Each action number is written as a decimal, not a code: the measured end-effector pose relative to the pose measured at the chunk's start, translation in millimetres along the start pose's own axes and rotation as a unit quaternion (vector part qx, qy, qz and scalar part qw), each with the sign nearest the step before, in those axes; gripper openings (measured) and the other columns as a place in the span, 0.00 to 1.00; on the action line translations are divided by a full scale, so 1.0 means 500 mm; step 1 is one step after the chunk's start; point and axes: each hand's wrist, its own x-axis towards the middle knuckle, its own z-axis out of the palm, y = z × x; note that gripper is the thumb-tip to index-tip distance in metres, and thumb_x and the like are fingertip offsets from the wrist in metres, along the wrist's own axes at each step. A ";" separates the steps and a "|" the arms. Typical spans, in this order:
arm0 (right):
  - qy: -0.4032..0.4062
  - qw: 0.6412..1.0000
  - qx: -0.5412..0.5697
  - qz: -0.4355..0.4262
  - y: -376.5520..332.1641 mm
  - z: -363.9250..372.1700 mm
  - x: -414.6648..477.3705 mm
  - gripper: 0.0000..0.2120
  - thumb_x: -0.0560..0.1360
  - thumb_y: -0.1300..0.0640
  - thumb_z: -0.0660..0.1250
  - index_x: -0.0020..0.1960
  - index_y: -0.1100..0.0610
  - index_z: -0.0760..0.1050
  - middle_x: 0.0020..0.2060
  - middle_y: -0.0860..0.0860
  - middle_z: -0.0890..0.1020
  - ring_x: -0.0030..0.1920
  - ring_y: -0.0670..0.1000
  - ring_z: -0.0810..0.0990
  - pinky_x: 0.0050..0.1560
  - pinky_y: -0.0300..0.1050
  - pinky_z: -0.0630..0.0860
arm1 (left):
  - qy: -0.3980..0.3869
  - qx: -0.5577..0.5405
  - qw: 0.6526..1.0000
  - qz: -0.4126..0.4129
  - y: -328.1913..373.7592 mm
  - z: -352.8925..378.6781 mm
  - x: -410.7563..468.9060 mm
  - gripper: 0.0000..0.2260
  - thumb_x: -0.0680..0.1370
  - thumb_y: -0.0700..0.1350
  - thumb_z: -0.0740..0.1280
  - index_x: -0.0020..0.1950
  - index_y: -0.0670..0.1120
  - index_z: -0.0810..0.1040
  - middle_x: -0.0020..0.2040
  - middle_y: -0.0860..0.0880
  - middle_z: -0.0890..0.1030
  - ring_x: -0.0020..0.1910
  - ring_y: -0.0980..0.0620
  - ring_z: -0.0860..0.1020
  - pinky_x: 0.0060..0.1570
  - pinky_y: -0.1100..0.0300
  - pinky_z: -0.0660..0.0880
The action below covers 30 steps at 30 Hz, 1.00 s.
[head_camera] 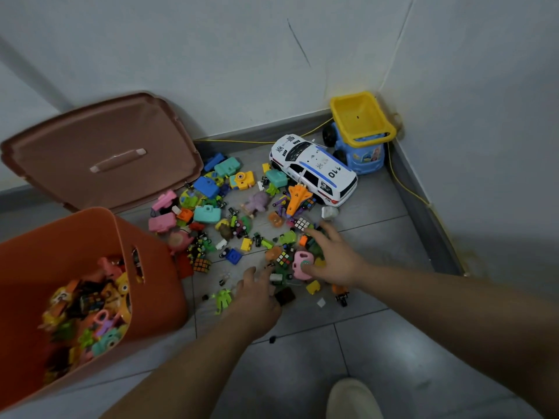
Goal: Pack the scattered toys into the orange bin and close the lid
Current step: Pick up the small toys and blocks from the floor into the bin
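Left of left hand [257, 297]: orange bin [157, 291] half full of toys [90, 313], lid [106, 140] off; right hand [335, 261] splayed; left grip cannot be told.

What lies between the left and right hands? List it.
In the head view: a pink toy camera, a small white piece and a dark brown block, between the left hand and right hand.

Dim, flat indoor light with a grey-blue cast. Soft shadow darkens the right-hand wall [499, 176] and the floor [393, 343] beneath it. The wide-angle lens bends the edges, and the orange bin [157, 285] at left looks blurred.
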 end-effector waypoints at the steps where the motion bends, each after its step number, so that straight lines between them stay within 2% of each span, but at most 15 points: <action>1: -0.012 0.998 -0.052 -0.020 0.010 -0.004 -0.007 0.48 0.69 0.33 0.71 0.80 0.41 0.48 0.80 0.50 0.42 0.79 0.61 0.51 0.75 0.62 0.60 | -0.007 0.016 1.000 0.008 0.000 0.005 -0.003 0.34 0.78 0.53 0.65 0.80 0.53 0.51 0.78 0.42 0.51 0.75 0.39 0.57 0.70 0.45 0.65; 4: -0.061 0.972 -0.223 -0.053 0.047 -0.012 -0.029 0.59 0.63 0.24 0.68 0.78 0.37 0.33 0.79 0.49 0.32 0.80 0.60 0.41 0.73 0.70 0.55 | -0.006 0.072 0.997 0.035 -0.004 0.022 -0.013 0.41 0.76 0.60 0.66 0.80 0.56 0.44 0.80 0.44 0.42 0.78 0.39 0.49 0.72 0.44 0.64; 6: -0.094 0.945 -0.306 -0.063 0.076 -0.010 -0.039 0.64 0.60 0.23 0.69 0.74 0.37 0.24 0.76 0.51 0.25 0.78 0.61 0.32 0.72 0.75 0.48 | 0.012 0.088 0.995 0.037 -0.008 0.034 -0.013 0.46 0.74 0.65 0.66 0.79 0.59 0.36 0.80 0.45 0.36 0.79 0.40 0.43 0.74 0.42 0.61; 8: -0.117 0.920 -0.366 -0.073 0.099 -0.005 -0.043 0.66 0.59 0.23 0.70 0.73 0.38 0.21 0.74 0.53 0.22 0.76 0.63 0.27 0.69 0.80 0.45 | 0.027 0.095 0.995 0.024 -0.011 0.045 -0.009 0.50 0.72 0.69 0.66 0.77 0.61 0.31 0.79 0.44 0.30 0.79 0.40 0.38 0.75 0.39 0.55; 11: -0.116 0.903 -0.408 -0.072 0.118 -0.001 -0.043 0.62 0.63 0.23 0.66 0.74 0.39 0.22 0.73 0.54 0.21 0.75 0.65 0.25 0.68 0.81 0.45 | 0.037 0.112 0.993 -0.007 -0.016 0.060 0.001 0.54 0.69 0.73 0.65 0.75 0.60 0.26 0.76 0.43 0.25 0.77 0.38 0.32 0.74 0.34 0.53; 16: -0.083 0.914 -0.394 -0.054 0.120 0.004 -0.011 0.54 0.68 0.20 0.54 0.69 0.40 0.16 0.71 0.53 0.19 0.73 0.64 0.22 0.70 0.78 0.43 | 0.060 0.107 0.988 -0.090 -0.037 0.080 0.003 0.58 0.62 0.81 0.58 0.71 0.58 0.20 0.73 0.41 0.21 0.74 0.34 0.27 0.69 0.25 0.46; 18: -0.063 0.923 -0.373 -0.075 0.121 0.006 0.012 0.54 0.67 0.19 0.54 0.71 0.39 0.18 0.73 0.52 0.21 0.74 0.64 0.23 0.69 0.79 0.45 | 0.058 0.090 0.987 -0.120 -0.056 0.087 -0.002 0.60 0.60 0.83 0.56 0.70 0.57 0.18 0.72 0.42 0.20 0.73 0.33 0.26 0.68 0.24 0.45; 22: -0.036 0.911 -0.379 -0.158 0.112 0.018 0.065 0.54 0.64 0.18 0.51 0.80 0.41 0.35 0.80 0.56 0.35 0.78 0.67 0.36 0.67 0.81 0.55 | 0.036 0.089 0.989 -0.117 -0.103 0.111 -0.013 0.63 0.56 0.85 0.54 0.71 0.56 0.19 0.72 0.41 0.20 0.71 0.33 0.23 0.69 0.25 0.41; 26: -0.023 0.902 -0.371 -0.220 0.084 0.030 0.109 0.53 0.63 0.17 0.48 0.80 0.41 0.36 0.80 0.57 0.39 0.78 0.69 0.40 0.70 0.79 0.52 | 0.046 0.095 0.992 -0.068 -0.116 0.125 0.001 0.62 0.58 0.85 0.54 0.72 0.56 0.20 0.73 0.40 0.22 0.72 0.34 0.24 0.71 0.29 0.38; 28: -0.017 0.899 -0.363 -0.246 0.070 0.046 0.127 0.53 0.64 0.17 0.50 0.80 0.41 0.39 0.80 0.58 0.41 0.78 0.69 0.42 0.70 0.79 0.52 | 0.065 0.098 0.992 -0.052 -0.112 0.129 0.024 0.61 0.59 0.84 0.54 0.75 0.54 0.23 0.75 0.39 0.25 0.74 0.35 0.26 0.72 0.30 0.39; 30: -0.011 0.896 -0.356 -0.265 0.054 0.063 0.139 0.52 0.64 0.18 0.54 0.80 0.40 0.43 0.81 0.58 0.42 0.79 0.69 0.44 0.69 0.78 0.54 | 0.100 0.084 0.991 -0.031 -0.108 0.130 0.051 0.61 0.60 0.83 0.56 0.79 0.52 0.30 0.78 0.36 0.33 0.77 0.33 0.34 0.72 0.30 0.45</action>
